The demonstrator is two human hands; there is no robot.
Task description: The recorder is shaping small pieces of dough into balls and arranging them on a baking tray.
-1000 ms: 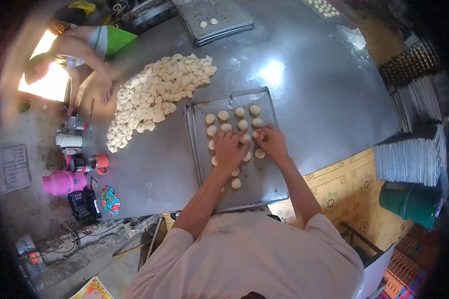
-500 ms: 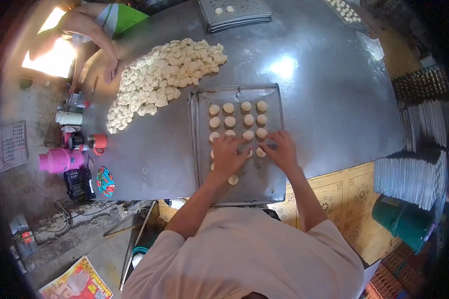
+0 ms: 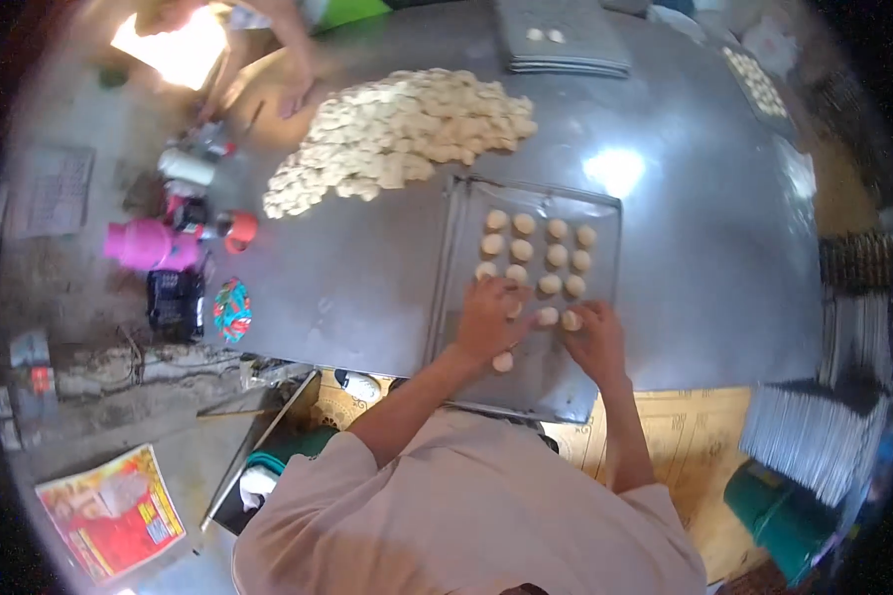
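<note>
Rows of round, pale dough balls sit on a dark metal baking tray. Over the tray's left half is my left hand, fingers bent and apart from the thumb, with a ball partly visible between them. It covers some of the balls in the left rows. At the near right of the rows, my right hand has its fingertips and thumb closed around one dough ball. Another ball lies between the two hands. A single ball rests beside my left wrist.
A large heap of cut dough pieces lies beyond the tray on the metal table. Stacked trays stand at the far edge. A co-worker's hand rests behind the heap. A red mug and a patterned cloth are at left.
The view has shifted, so the table and tray appear farther right. My right hand's fingers have closed in on the near-right dough ball. My left hand stays over the left rows.
</note>
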